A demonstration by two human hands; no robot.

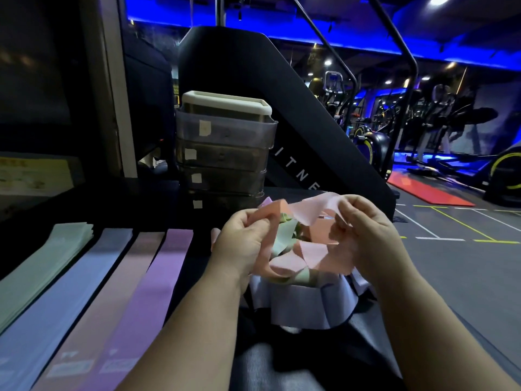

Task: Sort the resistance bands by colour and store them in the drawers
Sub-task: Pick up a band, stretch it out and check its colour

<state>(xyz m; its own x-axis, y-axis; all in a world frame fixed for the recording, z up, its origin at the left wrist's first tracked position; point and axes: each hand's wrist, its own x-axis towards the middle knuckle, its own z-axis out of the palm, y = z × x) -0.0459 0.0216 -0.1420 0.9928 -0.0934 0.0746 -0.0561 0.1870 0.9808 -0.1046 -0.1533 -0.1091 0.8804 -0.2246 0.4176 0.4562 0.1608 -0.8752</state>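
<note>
Both my arms reach out in front of me. My left hand [242, 244] curls round one end of a pink band [315, 206], and my right hand [366, 238] pinches the other end. It hangs over the pile [304, 306], near the drawers [222, 153].

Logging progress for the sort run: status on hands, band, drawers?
Left hand and right hand both pinch one twisted pink band. Held over the unsorted heap. Four colour stacks laid out left; drawers look shut. No obstruction seen.
</note>
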